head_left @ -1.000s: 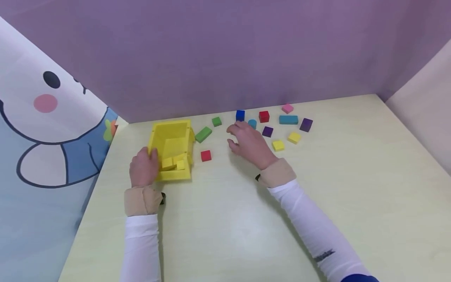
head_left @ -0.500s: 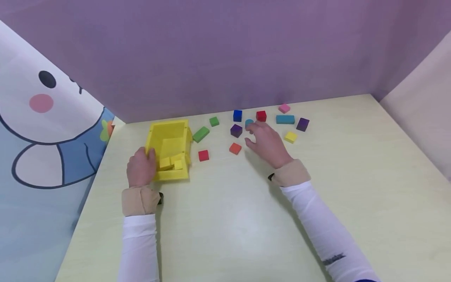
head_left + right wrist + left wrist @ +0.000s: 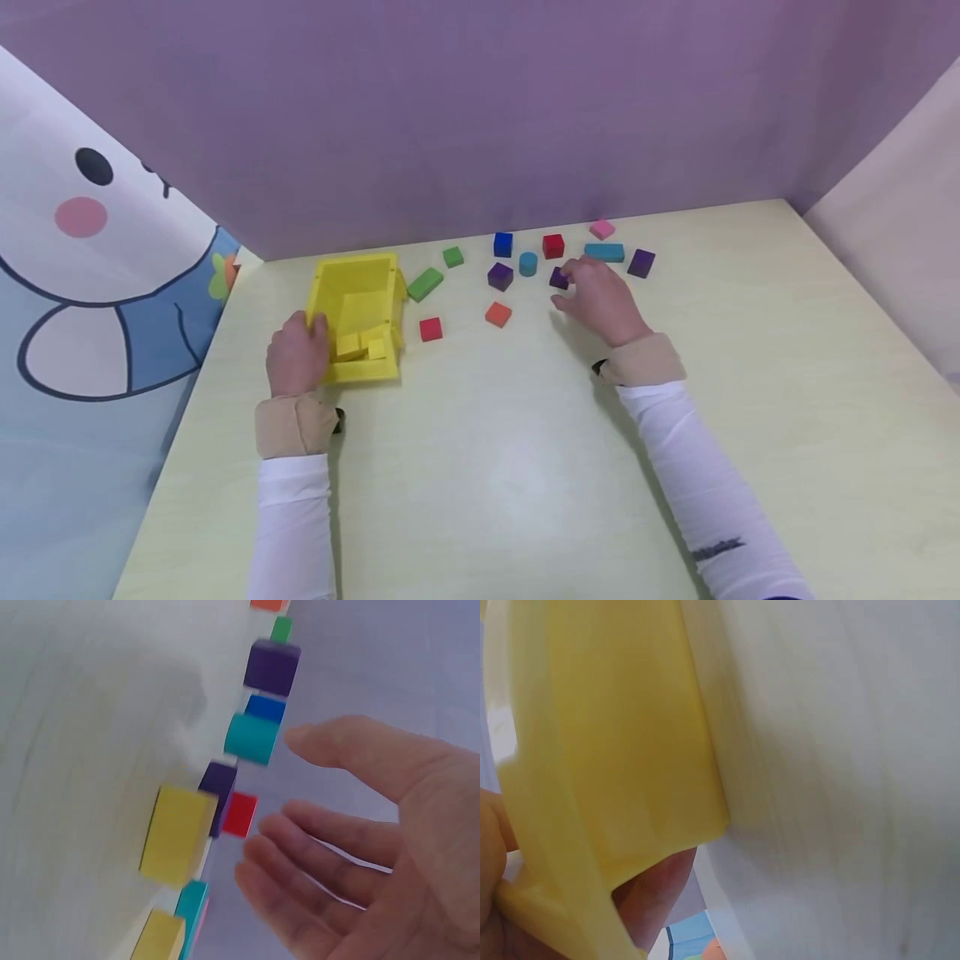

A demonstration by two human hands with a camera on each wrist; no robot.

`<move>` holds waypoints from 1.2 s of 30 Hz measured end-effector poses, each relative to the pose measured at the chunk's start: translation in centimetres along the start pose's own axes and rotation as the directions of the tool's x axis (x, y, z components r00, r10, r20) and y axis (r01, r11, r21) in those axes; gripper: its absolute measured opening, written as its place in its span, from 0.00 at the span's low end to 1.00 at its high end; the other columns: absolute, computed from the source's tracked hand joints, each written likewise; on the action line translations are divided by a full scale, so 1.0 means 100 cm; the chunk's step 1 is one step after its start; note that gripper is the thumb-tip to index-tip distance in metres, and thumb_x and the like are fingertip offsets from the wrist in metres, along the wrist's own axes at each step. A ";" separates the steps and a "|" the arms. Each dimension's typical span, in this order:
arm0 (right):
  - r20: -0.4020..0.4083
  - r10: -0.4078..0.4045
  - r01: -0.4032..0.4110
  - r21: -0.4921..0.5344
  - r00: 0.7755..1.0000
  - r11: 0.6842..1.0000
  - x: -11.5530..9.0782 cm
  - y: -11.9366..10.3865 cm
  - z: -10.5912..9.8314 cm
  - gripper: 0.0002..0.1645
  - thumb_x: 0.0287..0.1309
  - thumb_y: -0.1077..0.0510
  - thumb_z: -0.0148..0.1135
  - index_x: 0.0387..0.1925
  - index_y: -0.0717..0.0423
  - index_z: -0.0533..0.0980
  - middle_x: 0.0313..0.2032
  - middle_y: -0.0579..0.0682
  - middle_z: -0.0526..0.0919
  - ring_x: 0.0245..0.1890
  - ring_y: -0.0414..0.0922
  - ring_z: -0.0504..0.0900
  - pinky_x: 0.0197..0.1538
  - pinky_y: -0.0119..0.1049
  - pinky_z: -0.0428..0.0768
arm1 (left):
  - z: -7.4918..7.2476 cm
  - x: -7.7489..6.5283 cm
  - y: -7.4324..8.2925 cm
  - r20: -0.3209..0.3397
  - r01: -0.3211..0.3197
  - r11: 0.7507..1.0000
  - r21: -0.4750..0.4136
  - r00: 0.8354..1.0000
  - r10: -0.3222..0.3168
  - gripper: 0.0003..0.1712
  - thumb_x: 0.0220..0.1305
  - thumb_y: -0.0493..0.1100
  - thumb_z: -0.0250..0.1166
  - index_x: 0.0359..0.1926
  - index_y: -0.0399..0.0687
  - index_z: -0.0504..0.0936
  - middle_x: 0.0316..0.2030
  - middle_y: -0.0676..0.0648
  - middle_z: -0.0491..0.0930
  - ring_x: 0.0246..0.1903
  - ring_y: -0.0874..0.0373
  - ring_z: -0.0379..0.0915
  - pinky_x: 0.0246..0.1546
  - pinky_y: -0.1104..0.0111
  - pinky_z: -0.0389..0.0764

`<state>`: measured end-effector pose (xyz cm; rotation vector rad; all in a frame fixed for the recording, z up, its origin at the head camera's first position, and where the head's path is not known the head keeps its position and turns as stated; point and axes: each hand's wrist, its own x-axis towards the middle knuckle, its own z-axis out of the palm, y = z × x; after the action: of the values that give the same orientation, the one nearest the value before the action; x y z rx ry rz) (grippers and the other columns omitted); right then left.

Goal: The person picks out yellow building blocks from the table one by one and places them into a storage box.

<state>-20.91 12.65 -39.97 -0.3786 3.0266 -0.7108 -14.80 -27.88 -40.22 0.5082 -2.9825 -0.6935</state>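
Note:
My left hand [image 3: 297,357] grips the left side of a yellow plastic bin [image 3: 363,372], with the thumb over its rim; the left wrist view shows fingers behind the bin wall [image 3: 630,735]. Several yellow blocks [image 3: 350,347] lie at the bin's near end. My right hand [image 3: 602,302] hovers over the table among scattered blocks, its fingers loosely bent with nothing between them in the right wrist view. A small purple block [image 3: 558,278] shows beside its fingertips. Two yellow blocks, hidden under the hand in the head view, appear in the right wrist view, the larger-looking yellow block [image 3: 176,836] in front.
Left of the right hand lie a turquoise cylinder [image 3: 528,264], purple cube [image 3: 500,277], blue cube [image 3: 503,244], orange block [image 3: 498,314], red block [image 3: 431,329] and two green blocks [image 3: 425,284]. Beyond it are a red cube [image 3: 553,246], turquoise bar [image 3: 604,252], pink block [image 3: 602,228] and purple block [image 3: 641,263].
My right hand has moved rightward across the blocks, uncovering the purple cube, orange block and turquoise cylinder, and now covers the yellow blocks. The left hand keeps its grip on the bin.

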 end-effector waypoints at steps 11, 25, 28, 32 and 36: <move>0.134 0.082 -0.078 -0.033 0.988 0.996 -0.002 0.021 -0.003 0.29 0.46 0.50 0.67 0.46 0.65 0.73 0.41 0.58 0.78 0.38 0.52 0.74 0.46 0.44 0.73 | 0.003 0.002 -0.004 0.006 0.017 1.000 0.004 1.000 -0.017 0.27 0.70 0.57 0.33 0.40 0.38 0.67 0.29 0.40 0.68 0.27 0.47 0.65 0.28 0.59 0.66; 0.206 0.172 -0.173 -0.014 0.963 0.985 -0.004 0.019 -0.005 0.23 0.47 0.52 0.67 0.40 0.63 0.71 0.34 0.56 0.76 0.33 0.51 0.72 0.40 0.41 0.72 | 0.002 0.001 0.000 0.000 0.004 1.000 -0.012 1.000 -0.004 0.27 0.70 0.56 0.35 0.42 0.37 0.68 0.29 0.39 0.70 0.26 0.48 0.66 0.27 0.60 0.67; 0.194 0.168 -0.170 -0.003 0.967 0.985 -0.002 0.019 -0.004 0.23 0.47 0.53 0.66 0.41 0.63 0.71 0.36 0.56 0.77 0.34 0.50 0.73 0.42 0.41 0.73 | 0.002 0.000 0.001 0.002 0.008 1.000 -0.012 1.000 -0.008 0.27 0.70 0.56 0.35 0.42 0.37 0.68 0.29 0.39 0.70 0.26 0.48 0.66 0.27 0.60 0.67; 0.154 0.143 -0.147 0.015 0.978 0.989 0.000 0.020 -0.004 0.23 0.48 0.55 0.66 0.43 0.63 0.73 0.39 0.57 0.78 0.36 0.51 0.74 0.45 0.42 0.73 | 0.001 -0.001 0.001 0.008 0.007 1.000 -0.018 1.000 -0.007 0.28 0.70 0.56 0.35 0.43 0.36 0.68 0.29 0.39 0.70 0.26 0.48 0.67 0.27 0.60 0.67; 0.116 0.092 -0.095 0.020 0.989 0.995 0.001 0.019 -0.004 0.22 0.47 0.55 0.66 0.44 0.61 0.75 0.41 0.57 0.79 0.38 0.52 0.75 0.47 0.44 0.73 | 0.001 -0.001 0.000 0.016 0.002 1.000 -0.016 1.000 -0.002 0.28 0.70 0.57 0.34 0.43 0.36 0.68 0.29 0.39 0.70 0.26 0.48 0.66 0.27 0.60 0.67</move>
<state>-21.47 14.47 -40.41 -0.2645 2.9021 -0.6953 -14.76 -27.81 -40.26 0.5068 -2.9885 -0.7248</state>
